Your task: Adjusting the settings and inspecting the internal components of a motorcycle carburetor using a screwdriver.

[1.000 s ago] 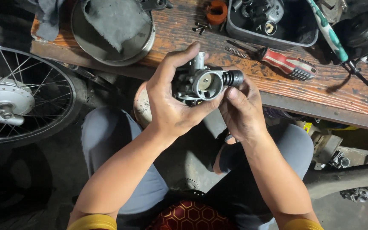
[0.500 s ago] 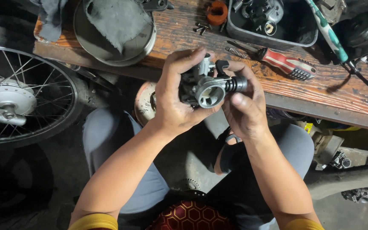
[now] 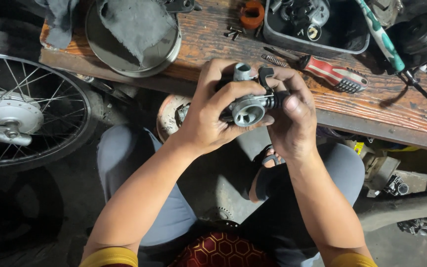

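Both sets of fingers clasp a grey metal carburettor (image 3: 249, 104): the left hand (image 3: 213, 111) wraps it from nine o'clock, the right hand (image 3: 292, 116) from three. It hangs above the lap, at the wooden worktop's (image 3: 213, 44) edge. A red-handled screwdriver (image 3: 329, 74) lies at two o'clock, a spoked wheel (image 3: 23, 111) at nine.

The left hand (image 3: 213, 116) and right hand (image 3: 292, 123) hide most of the grey metal carburettor (image 3: 248, 106); the spoked wheel (image 3: 21, 109) is cut off at the left edge.
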